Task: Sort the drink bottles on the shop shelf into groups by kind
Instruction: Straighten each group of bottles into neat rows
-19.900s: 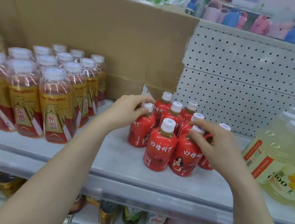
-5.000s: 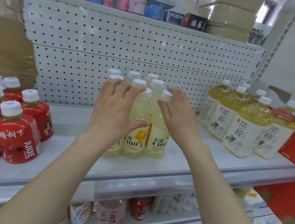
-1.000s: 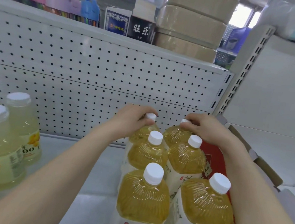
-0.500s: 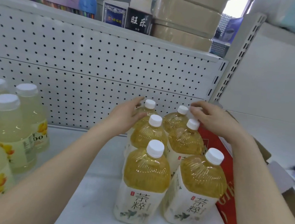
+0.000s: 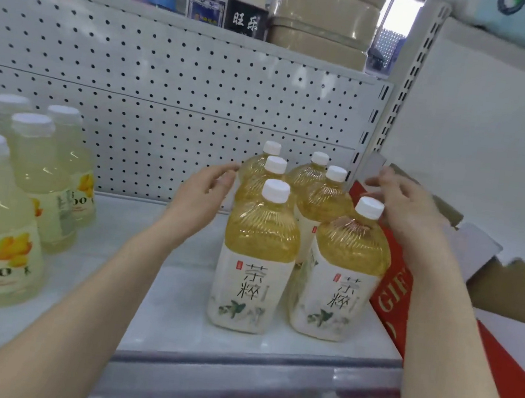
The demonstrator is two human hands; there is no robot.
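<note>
Several golden tea bottles (image 5: 260, 231) with white caps and white labels stand in two tight rows at the right end of the white shelf (image 5: 175, 307). My left hand (image 5: 202, 194) hovers just left of the group, fingers relaxed and close to a middle bottle. My right hand (image 5: 405, 209) floats at the group's right side, fingers loosely spread and holding nothing. A cluster of pale yellow C100 bottles (image 5: 35, 177) stands at the left end of the same shelf.
A white pegboard back panel (image 5: 168, 94) rises behind the bottles. A red gift box (image 5: 395, 291) leans against the shelf's right end, with cardboard flaps (image 5: 508, 288) beyond it. Boxes and coloured bags sit on the upper shelf (image 5: 319, 17). More drinks show blurred below.
Both hands have come off the rear tea bottles' caps and drawn back to the sides of the group. The view has pulled back, showing the front bottles' labels.
</note>
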